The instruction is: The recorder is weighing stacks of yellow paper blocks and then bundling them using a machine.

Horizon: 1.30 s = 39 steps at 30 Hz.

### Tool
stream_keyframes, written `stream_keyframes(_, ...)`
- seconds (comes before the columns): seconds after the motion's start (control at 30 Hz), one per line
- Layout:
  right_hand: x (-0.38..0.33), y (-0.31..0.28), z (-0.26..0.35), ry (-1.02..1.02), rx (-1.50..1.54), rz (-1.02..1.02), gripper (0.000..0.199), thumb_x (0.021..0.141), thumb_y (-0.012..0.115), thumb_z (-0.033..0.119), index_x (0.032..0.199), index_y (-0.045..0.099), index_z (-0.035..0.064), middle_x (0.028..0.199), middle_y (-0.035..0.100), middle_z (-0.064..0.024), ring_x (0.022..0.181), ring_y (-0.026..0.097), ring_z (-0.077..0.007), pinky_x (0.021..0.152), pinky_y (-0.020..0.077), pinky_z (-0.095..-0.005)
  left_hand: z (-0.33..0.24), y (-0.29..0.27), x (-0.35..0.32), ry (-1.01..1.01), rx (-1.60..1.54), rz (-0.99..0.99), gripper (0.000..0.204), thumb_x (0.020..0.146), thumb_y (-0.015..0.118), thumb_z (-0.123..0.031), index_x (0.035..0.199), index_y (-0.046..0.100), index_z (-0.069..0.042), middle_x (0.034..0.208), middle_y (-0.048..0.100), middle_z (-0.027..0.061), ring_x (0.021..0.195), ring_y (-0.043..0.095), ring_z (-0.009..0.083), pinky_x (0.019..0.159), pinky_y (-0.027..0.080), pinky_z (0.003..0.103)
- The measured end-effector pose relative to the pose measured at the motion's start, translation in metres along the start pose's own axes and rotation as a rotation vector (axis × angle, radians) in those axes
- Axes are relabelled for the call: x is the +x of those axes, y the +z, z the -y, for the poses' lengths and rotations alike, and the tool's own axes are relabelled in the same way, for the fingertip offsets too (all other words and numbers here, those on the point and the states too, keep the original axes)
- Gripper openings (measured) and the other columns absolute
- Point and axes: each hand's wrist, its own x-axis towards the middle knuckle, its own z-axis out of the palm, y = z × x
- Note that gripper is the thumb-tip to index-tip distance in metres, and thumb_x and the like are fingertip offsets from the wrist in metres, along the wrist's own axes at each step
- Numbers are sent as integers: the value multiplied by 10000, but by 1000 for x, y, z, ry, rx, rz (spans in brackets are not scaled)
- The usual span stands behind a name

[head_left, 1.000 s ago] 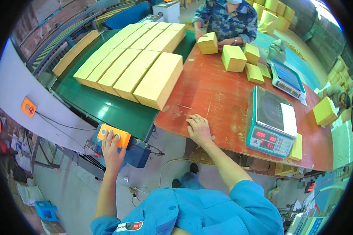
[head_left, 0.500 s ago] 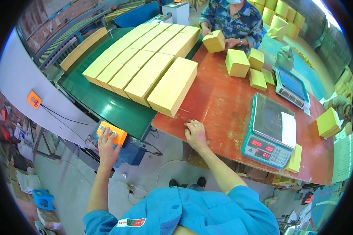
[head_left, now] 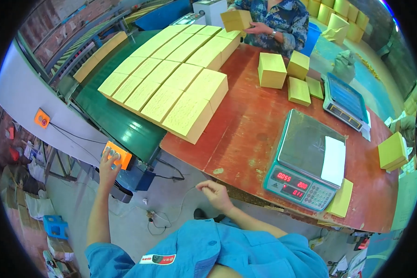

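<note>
My left hand [head_left: 108, 167] rests with extended fingers on the buttons of an orange control box [head_left: 121, 155] at the corner of the green conveyor belt [head_left: 132, 130]. My right hand [head_left: 217, 195] hovers just off the near edge of the red table [head_left: 238, 143], its fingers curled in and nothing visible in them. Ahead of both hands, long rows of yellow blocks [head_left: 185, 113] lie side by side on the belt, and the nearest row overlaps the table. Across the table a co-worker [head_left: 280, 28] holds a yellow block [head_left: 236, 20] in both hands.
A teal digital scale [head_left: 306, 160] with lit red digits stands on the table's right, a yellow block [head_left: 342, 199] beside it. Behind are a second scale [head_left: 346, 102] and several loose yellow blocks [head_left: 272, 70]. A blue stool [head_left: 55, 226] and cables [head_left: 160, 217] are on the floor.
My right hand has lifted off the table, drawn back toward me and curled its fingers. The nearest block row now sits against its neighbour. The co-worker's block has moved left, toward the rows.
</note>
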Motion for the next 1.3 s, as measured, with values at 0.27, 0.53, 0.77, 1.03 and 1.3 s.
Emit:
stream_keyframes(0.27, -32, -30, -12, 184, 51, 163, 183, 906, 536, 28, 1009, 680, -17, 961, 700, -64, 925, 646, -126, 851, 513, -274, -9, -5, 9, -93, 90, 125, 380, 728, 708, -150, 1107, 691, -133, 1464, 432, 161, 1353, 398, 371, 1101, 353, 433)
stream_keyframes(0.53, -48, -39, -14, 234, 42, 160, 194, 907, 563, 122, 1016, 692, 28, 901, 710, -34, 829, 644, -107, 769, 510, -269, -15, -36, 43, -86, 193, 358, 426, 721, 723, -199, 1140, 691, -130, 1427, 458, 213, 1322, 420, 384, 1091, 356, 436)
stream_keyframes(0.77, -65, -28, -52, 504, 218, 173, 230, 926, 586, 128, 1087, 644, -26, 958, 698, -76, 865, 654, -137, 804, 520, -279, -261, 51, 147, 497, -239, 56, 504, 893, 654, -255, 1346, 540, -65, 1453, 455, 143, 1372, 397, 288, 1127, 318, 391)
stream_keyframes(1.03, -56, -12, -65, 672, 443, -63, 290, 928, 621, 228, 1135, 612, 25, 1002, 685, -62, 888, 631, -152, 812, 495, -292, -297, 125, 133, 660, -52, 232, 784, 908, 525, -530, 1404, 387, 62, 1504, 348, 212, 1417, 296, 339, 1168, 219, 453)
stream_keyframes(1.3, -34, 1, -36, 267, 901, -20, 622, 852, 543, 144, 1453, 388, 104, 1291, 559, -43, 1144, 523, -158, 960, 414, -364, -296, 50, 5, 776, -84, 373, 893, 759, 672, -492, 1420, 388, 38, 1518, 310, 235, 1432, 241, 399, 1166, 135, 527)
